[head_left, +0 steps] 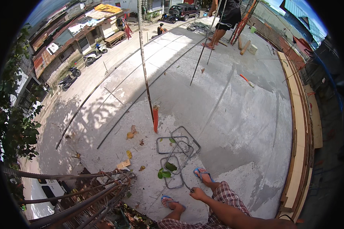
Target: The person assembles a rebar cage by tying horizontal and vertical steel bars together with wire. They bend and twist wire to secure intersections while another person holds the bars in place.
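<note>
My right hand (pixel 197 194) reaches in from the lower right, fingers closed round the end of a thin dark metal rod (pixel 187 186). That rod runs up toward a loose group of bent steel rebar stirrups (pixel 174 154) lying overlapped on the concrete slab (pixel 225 129). Whether it is part of one of them I cannot tell. Green leaves (pixel 164 174) lie among the stirrups, just left of my sandalled feet (pixel 204 174). My left hand is not in view.
An upright rebar (pixel 144 72) stands by an orange pipe stub (pixel 155 119). Long bars (pixel 133 102) lie across the slab. Rusty rebar bundles (pixel 91 198) jut out at lower left, beside a drop. Planks (pixel 294 164) line the right edge. Another person (pixel 227 19) stands at the far side.
</note>
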Available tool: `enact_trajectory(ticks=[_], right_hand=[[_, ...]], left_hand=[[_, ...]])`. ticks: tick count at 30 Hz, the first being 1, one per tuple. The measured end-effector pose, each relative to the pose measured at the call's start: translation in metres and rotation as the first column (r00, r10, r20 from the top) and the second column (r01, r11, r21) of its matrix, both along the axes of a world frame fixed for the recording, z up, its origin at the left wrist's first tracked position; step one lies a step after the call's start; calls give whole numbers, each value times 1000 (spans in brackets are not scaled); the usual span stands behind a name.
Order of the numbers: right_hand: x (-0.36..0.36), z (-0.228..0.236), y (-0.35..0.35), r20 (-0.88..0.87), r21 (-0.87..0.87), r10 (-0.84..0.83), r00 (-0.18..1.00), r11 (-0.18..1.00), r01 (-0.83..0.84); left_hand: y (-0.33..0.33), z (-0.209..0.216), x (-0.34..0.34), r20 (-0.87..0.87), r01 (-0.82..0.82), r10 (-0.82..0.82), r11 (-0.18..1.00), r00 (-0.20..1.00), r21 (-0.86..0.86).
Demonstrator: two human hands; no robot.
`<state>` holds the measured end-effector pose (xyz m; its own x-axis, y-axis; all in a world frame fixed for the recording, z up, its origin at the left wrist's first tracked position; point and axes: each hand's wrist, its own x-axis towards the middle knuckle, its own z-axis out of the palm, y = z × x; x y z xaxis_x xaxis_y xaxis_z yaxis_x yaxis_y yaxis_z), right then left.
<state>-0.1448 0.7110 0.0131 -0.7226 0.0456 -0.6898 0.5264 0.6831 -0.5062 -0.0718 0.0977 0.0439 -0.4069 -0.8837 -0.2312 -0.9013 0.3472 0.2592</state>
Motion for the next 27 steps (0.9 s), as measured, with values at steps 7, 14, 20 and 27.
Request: enact_trajectory(ticks=[7,14,20,27], right_hand=[[-22,83,34,-87,-73,-202,976,978,195],[-66,216,12,467,-447,-268,842,750,487],[-68,328,-12,200,-752,77,977,651,103],[-102,425,46,244,-730,171,954,680,65]], left_hand=[[11,129,81,-507,-258,295,955,810,144],[188,276,66,-390,118,-67,987,918,106],[405,365,-42,-566,531,-215,698,796,481],[510,433,-96,-788,525,107,691,607,498]])
